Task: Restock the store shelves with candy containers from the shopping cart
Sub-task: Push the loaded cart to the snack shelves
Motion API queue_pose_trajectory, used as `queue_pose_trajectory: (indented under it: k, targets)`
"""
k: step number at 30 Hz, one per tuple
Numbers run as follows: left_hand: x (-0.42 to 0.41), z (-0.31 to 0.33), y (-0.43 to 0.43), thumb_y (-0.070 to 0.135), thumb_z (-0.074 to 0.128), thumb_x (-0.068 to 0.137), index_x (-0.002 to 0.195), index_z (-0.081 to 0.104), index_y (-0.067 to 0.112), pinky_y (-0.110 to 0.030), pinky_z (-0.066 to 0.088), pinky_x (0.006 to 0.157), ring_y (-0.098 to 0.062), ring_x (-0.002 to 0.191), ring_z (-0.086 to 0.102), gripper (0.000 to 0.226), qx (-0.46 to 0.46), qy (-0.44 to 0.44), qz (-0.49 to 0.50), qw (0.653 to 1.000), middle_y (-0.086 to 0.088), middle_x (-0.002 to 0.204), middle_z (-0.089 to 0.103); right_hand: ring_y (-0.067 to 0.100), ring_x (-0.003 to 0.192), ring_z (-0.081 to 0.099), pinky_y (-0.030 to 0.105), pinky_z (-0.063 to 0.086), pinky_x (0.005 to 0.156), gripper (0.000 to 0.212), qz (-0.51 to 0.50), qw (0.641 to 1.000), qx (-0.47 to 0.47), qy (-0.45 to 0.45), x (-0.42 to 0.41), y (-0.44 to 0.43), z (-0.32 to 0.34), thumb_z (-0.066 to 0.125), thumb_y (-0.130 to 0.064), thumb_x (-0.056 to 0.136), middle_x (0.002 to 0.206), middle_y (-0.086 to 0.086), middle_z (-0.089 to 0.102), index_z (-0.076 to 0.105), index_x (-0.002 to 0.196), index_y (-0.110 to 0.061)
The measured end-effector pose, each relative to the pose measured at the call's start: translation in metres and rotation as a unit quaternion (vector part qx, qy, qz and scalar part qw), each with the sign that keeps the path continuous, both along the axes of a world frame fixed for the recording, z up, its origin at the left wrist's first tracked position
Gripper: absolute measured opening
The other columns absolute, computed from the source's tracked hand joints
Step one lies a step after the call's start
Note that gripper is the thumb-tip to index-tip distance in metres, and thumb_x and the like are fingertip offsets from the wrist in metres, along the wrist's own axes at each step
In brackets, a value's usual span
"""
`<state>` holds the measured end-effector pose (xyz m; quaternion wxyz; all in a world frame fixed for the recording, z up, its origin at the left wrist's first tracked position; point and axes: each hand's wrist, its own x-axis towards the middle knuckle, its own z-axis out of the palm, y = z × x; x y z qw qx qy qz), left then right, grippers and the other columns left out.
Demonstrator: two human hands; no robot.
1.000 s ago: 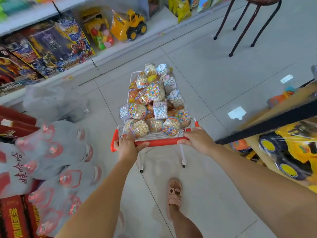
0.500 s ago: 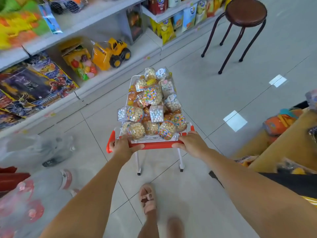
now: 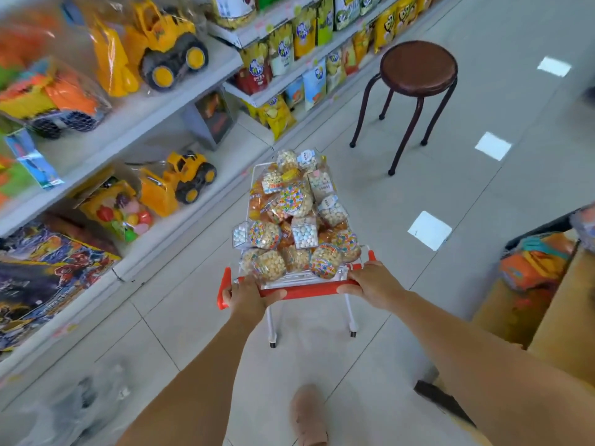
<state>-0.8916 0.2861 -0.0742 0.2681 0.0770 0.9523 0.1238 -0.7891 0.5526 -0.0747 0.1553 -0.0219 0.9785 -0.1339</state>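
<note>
Left hand (image 3: 246, 296) grips red cart handle (image 3: 306, 290) at left end, right hand (image 3: 375, 284) grips right end. Small shopping cart (image 3: 257, 170) on tiled aisle floor, heaped with clear candy containers (image 3: 294, 220). Toy shelves (image 3: 135, 130) left with yellow toy loader (image 3: 167, 48); brown stool (image 3: 418, 67) ahead right.

cart handle (image 3: 306, 290) red | stool (image 3: 418, 66) brown | toy trucks (image 3: 167, 46) yellow
</note>
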Motion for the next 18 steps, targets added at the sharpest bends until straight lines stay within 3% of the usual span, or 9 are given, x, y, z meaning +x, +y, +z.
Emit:
queue_pose_trajectory:
  k: [6, 9, 15, 17, 18]
  targets:
    - [-0.070, 0.002, 0.057, 0.076, 0.050, 0.070, 0.082, 0.044, 0.013, -0.043, 0.031, 0.101, -0.026, 0.091, 0.057, 0.064, -0.039, 0.004, -0.042, 0.998, 0.000, 0.077, 0.051, 0.026, 0.080, 0.059, 0.033, 0.030, 0.099, 0.119, -0.018, 1.000, 0.002, 0.017, -0.059, 0.051, -0.004, -0.023, -0.087, 0.059, 0.078, 0.006, 0.066, 0.066, 0.085, -0.011]
    - [-0.099, 0.004, 0.092, 0.078, 0.042, 0.072, 0.090, 0.050, 0.012, -0.038, 0.030, 0.101, -0.024, 0.096, 0.058, 0.069, -0.078, 0.021, -0.062, 0.995, 0.000, 0.085, 0.053, 0.028, 0.079, 0.058, 0.035, 0.030, 0.102, 0.120, -0.023, 0.999, -0.001, 0.022, -0.089, 0.083, -0.006, -0.022, -0.087, 0.059, 0.074, 0.009, 0.064, 0.066, 0.082, -0.009]
    - [-0.141, 0.010, 0.164, 0.099, 0.001, 0.042, 0.120, 0.048, 0.006, -0.042, 0.018, 0.112, -0.032, 0.125, 0.043, 0.130, -0.085, 0.035, 0.016, 0.996, -0.011, 0.124, 0.053, 0.028, 0.087, 0.059, 0.037, 0.017, 0.113, 0.124, -0.032, 0.999, -0.016, 0.016, -0.150, 0.150, 0.001, -0.023, -0.087, 0.054, 0.083, 0.010, 0.067, 0.067, 0.086, -0.008]
    - [-0.158, 0.010, 0.187, 0.094, 0.017, 0.057, 0.126, 0.044, 0.007, -0.042, 0.015, 0.114, -0.032, 0.129, 0.039, 0.116, -0.105, 0.021, 0.022, 0.994, -0.011, 0.131, 0.049, 0.027, 0.090, 0.059, 0.037, 0.013, 0.114, 0.117, -0.031, 0.999, -0.019, 0.017, -0.169, 0.174, 0.007, -0.017, -0.084, 0.057, 0.085, 0.010, 0.067, 0.067, 0.087, -0.008]
    - [-0.166, 0.010, 0.199, 0.088, 0.025, 0.063, 0.128, 0.043, 0.006, -0.042, 0.015, 0.115, -0.032, 0.130, 0.038, 0.106, -0.122, 0.019, 0.015, 0.992, -0.011, 0.133, 0.048, 0.027, 0.088, 0.059, 0.037, 0.018, 0.112, 0.113, -0.033, 0.999, -0.023, 0.013, -0.177, 0.185, 0.006, -0.014, -0.083, 0.058, 0.083, 0.011, 0.067, 0.066, 0.084, -0.007]
